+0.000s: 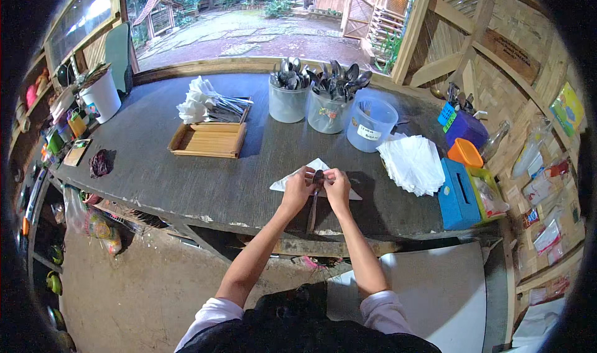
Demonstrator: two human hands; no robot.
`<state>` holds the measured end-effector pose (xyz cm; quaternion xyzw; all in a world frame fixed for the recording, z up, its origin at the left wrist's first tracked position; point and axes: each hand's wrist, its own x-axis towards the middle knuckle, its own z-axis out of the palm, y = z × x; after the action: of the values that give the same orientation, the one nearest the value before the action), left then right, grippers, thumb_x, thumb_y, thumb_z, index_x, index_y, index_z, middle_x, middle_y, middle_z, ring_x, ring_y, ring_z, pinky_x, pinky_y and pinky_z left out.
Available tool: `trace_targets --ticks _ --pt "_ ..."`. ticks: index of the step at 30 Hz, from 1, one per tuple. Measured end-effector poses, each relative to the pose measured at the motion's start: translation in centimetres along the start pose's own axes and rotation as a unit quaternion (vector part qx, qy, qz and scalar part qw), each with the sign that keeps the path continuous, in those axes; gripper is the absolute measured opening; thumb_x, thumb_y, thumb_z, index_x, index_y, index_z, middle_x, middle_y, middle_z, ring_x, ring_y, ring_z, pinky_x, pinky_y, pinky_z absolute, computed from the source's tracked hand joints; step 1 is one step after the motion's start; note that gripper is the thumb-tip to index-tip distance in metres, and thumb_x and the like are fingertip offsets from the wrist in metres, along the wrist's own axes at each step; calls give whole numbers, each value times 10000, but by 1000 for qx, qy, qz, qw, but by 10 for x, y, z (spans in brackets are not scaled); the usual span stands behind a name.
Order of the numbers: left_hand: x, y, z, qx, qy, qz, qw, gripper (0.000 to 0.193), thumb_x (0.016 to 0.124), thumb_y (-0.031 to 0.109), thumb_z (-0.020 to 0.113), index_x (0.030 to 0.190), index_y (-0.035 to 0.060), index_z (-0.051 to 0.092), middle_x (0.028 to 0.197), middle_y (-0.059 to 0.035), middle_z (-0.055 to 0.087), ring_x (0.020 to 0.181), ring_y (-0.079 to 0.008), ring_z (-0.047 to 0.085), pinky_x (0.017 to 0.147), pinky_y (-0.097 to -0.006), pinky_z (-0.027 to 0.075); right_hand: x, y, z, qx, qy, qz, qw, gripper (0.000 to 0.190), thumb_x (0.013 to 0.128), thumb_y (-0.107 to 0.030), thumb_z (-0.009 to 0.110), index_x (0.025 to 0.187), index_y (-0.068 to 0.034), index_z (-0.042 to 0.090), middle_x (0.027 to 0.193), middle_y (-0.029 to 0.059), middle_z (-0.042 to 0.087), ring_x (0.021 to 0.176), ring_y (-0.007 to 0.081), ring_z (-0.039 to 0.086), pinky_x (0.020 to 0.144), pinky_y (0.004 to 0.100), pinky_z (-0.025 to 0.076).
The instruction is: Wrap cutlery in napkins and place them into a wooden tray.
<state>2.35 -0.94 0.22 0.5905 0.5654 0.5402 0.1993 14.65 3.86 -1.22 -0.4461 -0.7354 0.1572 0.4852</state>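
Observation:
In the head view, a spoon (316, 192) lies over a white paper napkin (289, 181) on the dark wooden table, its bowl end between my hands and its handle towards the table's near edge. My left hand (299, 184) has its fingertips at the bowl's left side, and my right hand (336, 184) has its fingertips at the right side. Both seem to pinch the cutlery; whether a fork lies with it is hidden. A stack of white napkins (413, 164) is to the right. Napkin-wrapped cutlery (212, 103) rests in a tray at the back left.
An empty-looking bamboo tray (207, 140) stands left of my hands. Beyond them are clear tubs of cutlery (288, 103), (329, 113) and a bluish tub holding forks (371, 124). A blue box (459, 194) and a purple holder (466, 128) stand right.

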Motion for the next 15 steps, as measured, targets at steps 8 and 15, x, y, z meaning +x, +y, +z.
trace_targets --ticks 8,15 --pt "-3 11 -1 99 38 59 993 286 683 21 663 950 -2 562 888 -172 624 753 -289 632 652 -366 492 -2 2 -9 55 9 41 998 182 701 6 640 855 -32 551 762 114 564 689 251 578 635 351 463" --pt "-18 -4 -74 274 90 50 956 241 727 157 664 932 60 584 898 -123 564 876 -311 530 759 -397 440 -18 2 -86 -141 -44 2 989 177 729 -142 668 840 -33 582 778 108 571 809 281 521 734 376 404"
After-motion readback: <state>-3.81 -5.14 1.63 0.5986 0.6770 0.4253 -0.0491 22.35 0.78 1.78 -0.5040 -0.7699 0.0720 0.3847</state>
